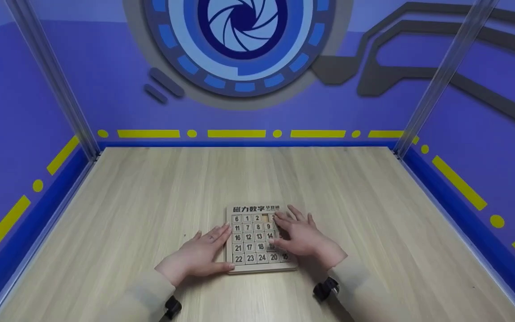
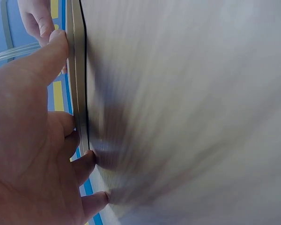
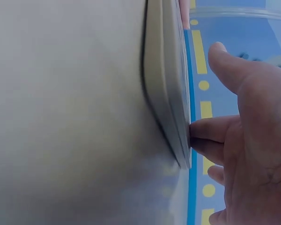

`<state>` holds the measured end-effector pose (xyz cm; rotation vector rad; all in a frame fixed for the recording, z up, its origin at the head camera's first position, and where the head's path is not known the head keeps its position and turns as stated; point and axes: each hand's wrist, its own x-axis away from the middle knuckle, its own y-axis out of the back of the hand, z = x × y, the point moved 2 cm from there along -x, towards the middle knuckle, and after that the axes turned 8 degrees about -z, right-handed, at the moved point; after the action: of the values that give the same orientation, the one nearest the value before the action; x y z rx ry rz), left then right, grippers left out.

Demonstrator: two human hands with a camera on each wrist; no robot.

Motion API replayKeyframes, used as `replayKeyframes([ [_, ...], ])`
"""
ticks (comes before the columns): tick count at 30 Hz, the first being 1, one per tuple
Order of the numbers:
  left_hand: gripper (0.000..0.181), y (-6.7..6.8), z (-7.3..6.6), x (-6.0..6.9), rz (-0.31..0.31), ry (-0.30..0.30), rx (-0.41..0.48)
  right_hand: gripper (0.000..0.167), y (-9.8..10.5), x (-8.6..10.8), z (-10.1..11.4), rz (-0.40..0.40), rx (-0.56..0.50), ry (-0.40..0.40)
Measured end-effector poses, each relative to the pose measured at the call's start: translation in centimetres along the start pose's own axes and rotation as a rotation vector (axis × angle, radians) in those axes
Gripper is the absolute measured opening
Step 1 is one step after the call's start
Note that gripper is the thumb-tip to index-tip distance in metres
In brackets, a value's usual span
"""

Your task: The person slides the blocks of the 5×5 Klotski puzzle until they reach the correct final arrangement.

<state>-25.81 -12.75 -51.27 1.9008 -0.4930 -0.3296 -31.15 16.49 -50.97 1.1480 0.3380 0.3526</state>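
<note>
Our left hand (image 1: 197, 256) and right hand (image 1: 304, 239) lie with fingers extended, clasping nothing. Beneath them spreads the table (image 1: 172, 179); between them, flat on it, we have the number puzzle (image 1: 262, 268), its left edge against our left fingers. Number tiles (image 1: 248, 237) partly hide under our right fingertips, a vacant slot (image 1: 265, 218) just left of them.

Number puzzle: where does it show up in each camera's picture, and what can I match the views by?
Head: the number puzzle lies face up, below centre, between the left hand and right hand.
Left wrist: an edge-on strip, left of centre, running down from the top.
Right wrist: an edge-on strip, right of centre, also from the top.
Shared landmark: the yellow wall markings, visible in all three.
</note>
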Motion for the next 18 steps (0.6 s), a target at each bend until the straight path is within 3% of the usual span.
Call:
replayKeyframes([
  [8,0.098,0.1,-0.2,0.0,0.007,0.016,0.0,0.088,-0.6,-0.5,1.3,0.019,-0.013,0.015],
  [18,0.099,0.1,-0.2,0.1,0.009,0.019,0.005,0.089,-0.4,0.8,0.2,0.021,-0.031,-0.012],
])
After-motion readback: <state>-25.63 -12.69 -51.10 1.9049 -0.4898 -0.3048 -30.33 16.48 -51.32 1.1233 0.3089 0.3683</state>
